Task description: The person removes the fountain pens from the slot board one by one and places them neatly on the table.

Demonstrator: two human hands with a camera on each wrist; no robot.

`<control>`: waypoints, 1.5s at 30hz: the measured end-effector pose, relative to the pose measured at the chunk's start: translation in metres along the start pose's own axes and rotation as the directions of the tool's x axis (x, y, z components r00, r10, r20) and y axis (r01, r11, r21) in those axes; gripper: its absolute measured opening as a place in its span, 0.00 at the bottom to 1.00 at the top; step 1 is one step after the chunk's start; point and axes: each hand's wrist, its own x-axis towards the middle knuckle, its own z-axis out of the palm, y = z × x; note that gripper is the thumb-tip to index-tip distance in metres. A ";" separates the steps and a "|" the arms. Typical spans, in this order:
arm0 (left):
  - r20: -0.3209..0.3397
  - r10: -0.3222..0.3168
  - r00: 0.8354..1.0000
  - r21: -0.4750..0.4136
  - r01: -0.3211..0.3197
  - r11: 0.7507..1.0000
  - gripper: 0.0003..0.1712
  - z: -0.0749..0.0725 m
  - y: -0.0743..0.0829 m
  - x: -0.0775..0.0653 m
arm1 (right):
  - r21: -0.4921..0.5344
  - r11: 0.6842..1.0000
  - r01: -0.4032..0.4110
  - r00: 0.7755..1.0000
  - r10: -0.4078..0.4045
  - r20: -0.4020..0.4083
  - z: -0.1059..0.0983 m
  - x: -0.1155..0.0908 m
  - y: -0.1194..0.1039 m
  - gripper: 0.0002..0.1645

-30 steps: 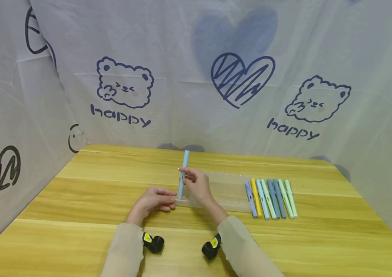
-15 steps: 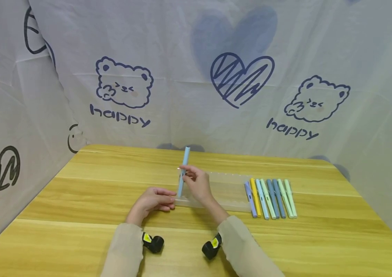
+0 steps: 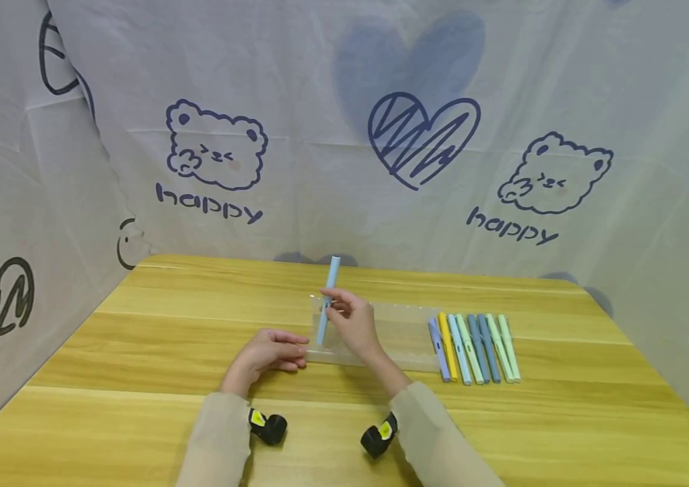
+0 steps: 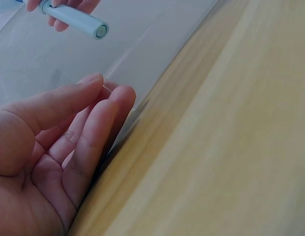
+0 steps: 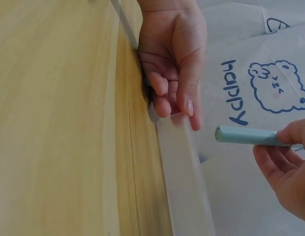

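A light blue pen [image 3: 333,272] is held between the thumb and fingers of my right hand [image 3: 355,326], over the left end of a clear plastic case [image 3: 401,338]. The pen leans slightly, its upper end pointing to the back. In the right wrist view the pen's near end [image 5: 246,135] stands apart from the case's frosted side wall [image 5: 184,172]. My left hand [image 3: 268,352] pinches the case's near left corner with thumb and fingers, as the left wrist view shows. Several pens [image 3: 474,348] in purple, yellow, blue and green lie side by side at the case's right end.
A wooden table [image 3: 137,419] carries everything. Behind it and at both sides hangs a white cloth [image 3: 320,169] printed with bears and hearts. A black wrist camera [image 3: 269,427] sits on the left sleeve, another camera [image 3: 378,438] on the right.
My right hand has raised the light blue pen a little and shifted it slightly right, away from the case's left edge. The left hand stays at the corner.
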 end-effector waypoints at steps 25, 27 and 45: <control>0.008 0.005 1.000 0.001 -0.005 1.000 0.19 0.000 -0.002 0.000 | 0.062 0.998 -0.004 1.000 0.005 -0.009 -0.017 -0.011 -0.004 0.15; 0.009 0.004 1.000 0.002 -0.004 1.000 0.19 0.000 -0.001 0.000 | 0.056 0.998 -0.005 1.000 0.005 -0.012 -0.019 -0.011 -0.004 0.15; 0.008 0.007 1.000 -0.010 -0.006 1.000 0.18 0.000 0.000 0.000 | 0.066 0.998 -0.008 1.000 0.010 -0.027 -0.036 -0.017 -0.012 0.15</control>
